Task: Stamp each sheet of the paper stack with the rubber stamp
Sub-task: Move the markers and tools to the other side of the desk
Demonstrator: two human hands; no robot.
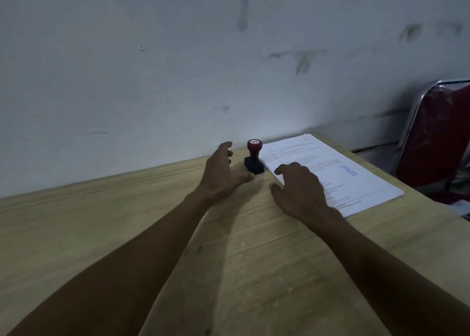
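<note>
A rubber stamp (254, 157) with a red knob and a black square base stands upright on the wooden table (127, 221), just left of the paper stack (356, 180). The top sheet carries printed text and a blue stamp mark near its right side. My left hand (222, 174) hovers open right beside the stamp on its left, thumb near the base, holding nothing. My right hand (300, 188) lies with spread fingers on the near left part of the stack.
A grey-white wall (178, 68) runs along the table's far edge, close behind the stamp and papers. A red chair with a metal frame (437, 142) stands beyond the table's right end.
</note>
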